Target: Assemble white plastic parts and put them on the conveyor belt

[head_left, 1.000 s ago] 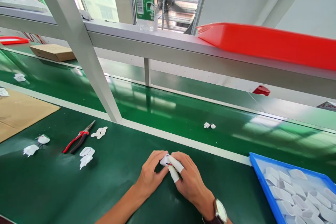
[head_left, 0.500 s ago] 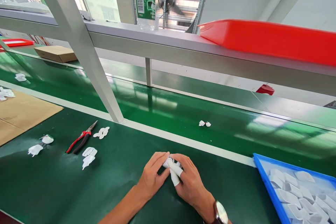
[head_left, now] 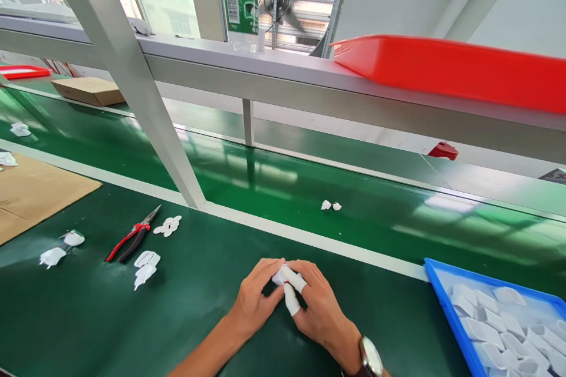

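Note:
Between my hands is a small white plastic part [head_left: 279, 276], mostly covered by fingers. My left hand [head_left: 254, 293] pinches it from the left with thumb and fingertips. My right hand [head_left: 321, 305] grips it from the right; its thumb and index finger wear white finger covers, and a speck of red shows between them. To the left on the green mat lie pliers [head_left: 135, 235] with red and black handles. Beside them are a cluster of small white discs [head_left: 168, 225], a white part pair [head_left: 146, 268] and a wired white pair [head_left: 62, 247].
A blue tray [head_left: 451, 312] of white shells stands at the right. Behind a pale rail, a green conveyor belt [head_left: 283, 188] carries another small white pair [head_left: 331, 205]. A slanted post [head_left: 132, 76] rises to a shelf with a bottle [head_left: 241, 6] and red tray [head_left: 442, 70]. Cardboard [head_left: 39, 194] lies left.
The white pair on the belt has shifted left. My right thumb and index finger have moved slightly apart around the part; my left hand has barely moved. The view has shifted slightly.

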